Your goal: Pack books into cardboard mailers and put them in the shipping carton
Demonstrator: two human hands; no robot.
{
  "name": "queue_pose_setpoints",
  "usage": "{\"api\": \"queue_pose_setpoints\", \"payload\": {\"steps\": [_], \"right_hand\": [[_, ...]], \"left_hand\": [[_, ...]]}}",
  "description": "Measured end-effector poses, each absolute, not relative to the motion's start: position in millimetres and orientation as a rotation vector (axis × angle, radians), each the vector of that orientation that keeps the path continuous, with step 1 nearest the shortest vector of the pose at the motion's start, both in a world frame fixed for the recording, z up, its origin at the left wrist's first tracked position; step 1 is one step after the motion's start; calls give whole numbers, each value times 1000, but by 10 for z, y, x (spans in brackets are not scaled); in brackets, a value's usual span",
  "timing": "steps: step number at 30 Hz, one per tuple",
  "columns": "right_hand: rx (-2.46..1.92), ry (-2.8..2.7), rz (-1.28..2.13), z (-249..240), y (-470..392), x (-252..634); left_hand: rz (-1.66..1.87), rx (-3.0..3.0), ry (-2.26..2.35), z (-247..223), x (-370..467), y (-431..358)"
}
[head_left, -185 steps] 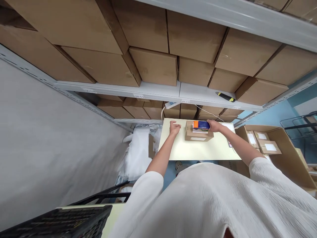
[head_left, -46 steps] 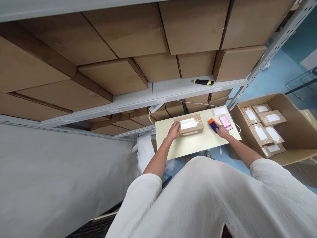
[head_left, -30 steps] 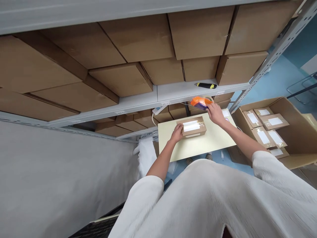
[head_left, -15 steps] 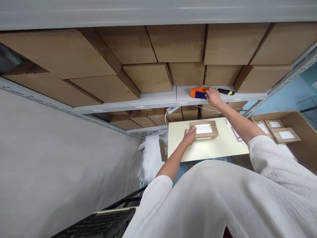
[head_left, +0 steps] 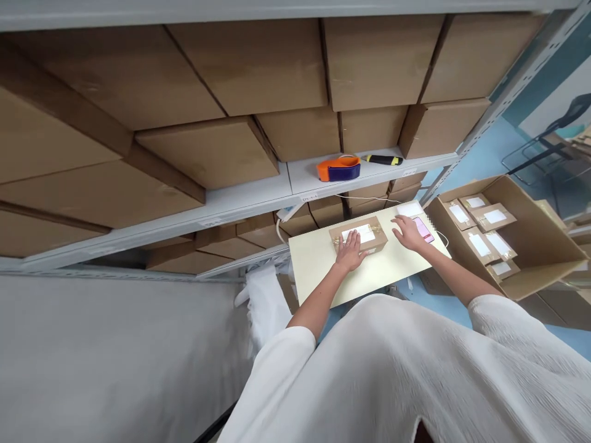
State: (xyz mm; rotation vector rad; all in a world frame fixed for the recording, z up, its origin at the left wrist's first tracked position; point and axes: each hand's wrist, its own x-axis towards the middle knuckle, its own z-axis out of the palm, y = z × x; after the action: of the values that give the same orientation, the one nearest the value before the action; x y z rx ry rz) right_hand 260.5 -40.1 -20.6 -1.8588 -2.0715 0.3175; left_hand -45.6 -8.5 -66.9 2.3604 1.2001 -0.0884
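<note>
Cartons (head_left: 272,67) line a shelf (head_left: 258,189), a knife (head_left: 384,160) lying before them; white wrap (head_left: 270,301) lies near a wall (head_left: 120,351); a chair (head_left: 575,109) stands beyond.

The textured white shirt (head_left: 392,369) has short, loose sleeves (head_left: 492,317).

Parcel (head_left: 372,234) on table (head_left: 307,267), phone (head_left: 423,230) right.

No text legible for certain. Small white labels (head_left: 309,197) on the grey metal shelf edge (head_left: 253,208): dark characters, too blurred to read. White rectangular label (head_left: 365,232) on the taped brown cardboard box (head_left: 380,231): print unresolvable. Same for white labels (head_left: 495,216) on small brown cardboard parcels (head_left: 509,216). Pink-screened phone (head_left: 421,227): marks too small.
</note>
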Motion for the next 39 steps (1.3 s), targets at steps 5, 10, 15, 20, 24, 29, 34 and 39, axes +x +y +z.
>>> {"api": "queue_pose_setpoints", "payload": {"steps": [5,10,15,20,24,29,34,39], "right_hand": [[-2076,-1982,579,-602,-733,3188],[-2200,-1864,724,-738,-448,3848],[-2278,-1750,895,-865,75,4463],[-2288,-1843,962,-1068,605,4776],[-2200,-1921,1019,-1259,1022,4729],[-2138,-1971,1077,-1518,1385,4495],[-2160,-2029,1076,-1760,1493,4393],[-2162,-2053,1095,-1857,1548,4451]], "left_hand": [[16,2317,1119,-676,-14,-24],[59,2286,1135,-660,494,58],[67,2231,1196,-611,1105,164],[79,2123,1336,-659,1634,215],[105,2033,1453,-713,1878,176],[79,1970,1520,-749,2018,103],[86,1918,1549,-838,2078,45],[93,1864,1578,-944,2079,-27]]}}
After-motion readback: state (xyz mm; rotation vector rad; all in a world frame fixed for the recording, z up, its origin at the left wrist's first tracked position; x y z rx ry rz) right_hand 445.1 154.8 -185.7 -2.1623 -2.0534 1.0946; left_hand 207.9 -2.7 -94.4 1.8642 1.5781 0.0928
